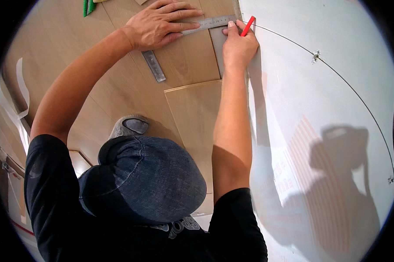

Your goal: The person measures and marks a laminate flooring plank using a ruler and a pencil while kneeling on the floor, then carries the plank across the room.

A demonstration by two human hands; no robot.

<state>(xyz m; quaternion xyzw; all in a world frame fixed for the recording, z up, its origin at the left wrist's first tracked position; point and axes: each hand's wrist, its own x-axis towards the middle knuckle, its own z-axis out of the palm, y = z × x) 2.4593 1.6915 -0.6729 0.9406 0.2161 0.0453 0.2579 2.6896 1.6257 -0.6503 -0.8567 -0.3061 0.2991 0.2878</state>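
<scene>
My left hand (pixel 164 25) lies flat with its fingers stretched out, pressing on a steel try square. The square's graduated blade (pixel 212 22) runs from under my fingers toward the wall, and its thicker metal stock (pixel 154 66) shows below my wrist. In my right hand (pixel 240 47) is a red pencil (pixel 248 26), its tip hidden. My right fingers are at the blade's end, close to the wall. Beneath the square lies a wood-look floor plank (pixel 192 56). A narrow grey strip (pixel 217 46) shows between that plank's end and the wall.
A white wall (pixel 301 100) with a thin cable (pixel 349 85) rises on the right. Another plank (pixel 197 109) lies nearer to me. My bent knee (pixel 144 179) and shoe (pixel 129 125) rest on the floor. A green object (pixel 88 7) lies at the far left, white strips (pixel 21 83) nearer.
</scene>
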